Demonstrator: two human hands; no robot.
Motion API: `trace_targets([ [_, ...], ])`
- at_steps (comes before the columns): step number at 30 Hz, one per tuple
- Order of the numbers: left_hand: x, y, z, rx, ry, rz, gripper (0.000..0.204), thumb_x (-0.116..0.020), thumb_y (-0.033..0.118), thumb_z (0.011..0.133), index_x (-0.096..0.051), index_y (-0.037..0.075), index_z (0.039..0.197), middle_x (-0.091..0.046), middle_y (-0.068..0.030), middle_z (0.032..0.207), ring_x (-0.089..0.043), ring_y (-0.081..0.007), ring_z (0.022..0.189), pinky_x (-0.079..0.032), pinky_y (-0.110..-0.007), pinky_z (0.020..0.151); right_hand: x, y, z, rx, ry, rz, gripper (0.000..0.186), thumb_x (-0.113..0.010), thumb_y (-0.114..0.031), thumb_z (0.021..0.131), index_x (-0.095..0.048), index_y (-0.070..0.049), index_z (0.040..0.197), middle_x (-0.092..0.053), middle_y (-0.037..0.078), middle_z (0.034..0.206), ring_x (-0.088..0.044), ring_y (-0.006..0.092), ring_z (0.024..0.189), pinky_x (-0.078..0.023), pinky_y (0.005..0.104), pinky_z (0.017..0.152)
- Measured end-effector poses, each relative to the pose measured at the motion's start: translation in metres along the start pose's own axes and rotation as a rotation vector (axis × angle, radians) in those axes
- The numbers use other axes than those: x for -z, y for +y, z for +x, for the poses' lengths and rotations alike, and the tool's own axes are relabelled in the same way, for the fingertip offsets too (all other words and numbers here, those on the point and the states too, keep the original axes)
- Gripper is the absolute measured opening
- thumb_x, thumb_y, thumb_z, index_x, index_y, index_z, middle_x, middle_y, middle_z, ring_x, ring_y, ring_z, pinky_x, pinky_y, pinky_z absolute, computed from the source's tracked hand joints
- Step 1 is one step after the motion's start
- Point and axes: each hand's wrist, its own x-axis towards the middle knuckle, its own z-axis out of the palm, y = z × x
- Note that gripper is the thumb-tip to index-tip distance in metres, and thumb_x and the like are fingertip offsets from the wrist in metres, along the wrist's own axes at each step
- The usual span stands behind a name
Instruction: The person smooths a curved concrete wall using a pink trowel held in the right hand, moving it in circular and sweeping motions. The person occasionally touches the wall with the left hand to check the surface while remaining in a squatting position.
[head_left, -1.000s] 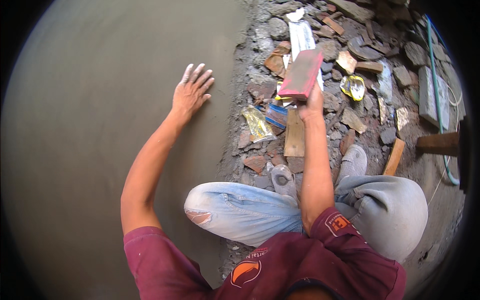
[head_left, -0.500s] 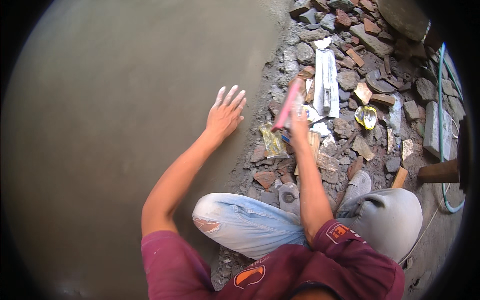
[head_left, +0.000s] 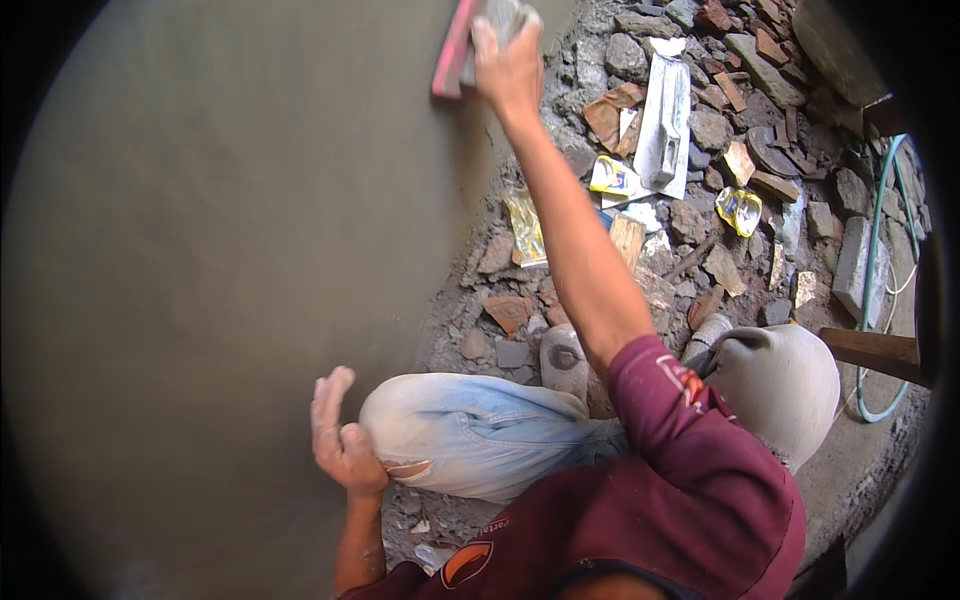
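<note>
Stretched far forward, my right hand is closed on a plastering float with a pink-red edge. The float lies at the right margin of a smooth, wet-looking grey cement surface; motion blurs it a little, and its grip is mostly covered by my fingers. My left hand is beside my bent knee in faded, torn jeans, with its fingers stretched out and nothing in it. Grey cement whitens the fingertips of both hands.
Broken stone and brick rubble borders the cement on the right. On it lie a metal trowel, yellow wrappers and a wood piece. Farther right are a grey block, a wooden post and a green hose.
My right hand has swung the float from over the rubble, forward and left, to the cement's edge. My left hand has come back from above the cement to beside my knee.
</note>
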Motion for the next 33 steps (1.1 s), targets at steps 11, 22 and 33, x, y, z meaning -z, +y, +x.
trace_targets([
  [11,-0.008,-0.043,-0.014,-0.107,0.200,-0.002,0.048,-0.035,0.029,0.106,-0.065,-0.007,0.116,-0.072,-0.0182,0.098,-0.068,-0.0323,0.095,-0.046,-0.057,0.104,-0.004,0.115,-0.194,-0.330,-0.192,0.016,0.083,-0.060,-0.045,0.098,-0.025,0.005,0.154,-0.046,0.031,0.148,-0.046,0.0429,0.139,-0.034,0.0433,0.117],
  [22,-0.010,-0.041,-0.006,-0.181,0.176,0.052,0.049,-0.035,0.030,0.107,-0.064,-0.009,0.114,-0.071,-0.0188,0.097,-0.067,-0.0349,0.092,-0.050,-0.054,0.100,0.011,0.090,0.051,0.009,0.055,-0.012,0.078,-0.065,-0.041,0.094,-0.033,-0.003,0.153,-0.059,0.032,0.134,-0.057,0.0452,0.127,-0.045,0.0470,0.107],
  [33,-0.022,-0.030,0.008,-0.084,0.131,0.027,0.053,-0.034,0.034,0.107,-0.066,-0.009,0.114,-0.072,-0.0185,0.094,-0.066,-0.0359,0.100,-0.050,-0.051,0.098,0.007,0.127,-0.234,-0.249,-0.252,0.175,0.082,-0.061,-0.038,0.100,-0.020,0.003,0.158,-0.040,0.030,0.155,-0.043,0.0399,0.142,-0.033,0.0423,0.118],
])
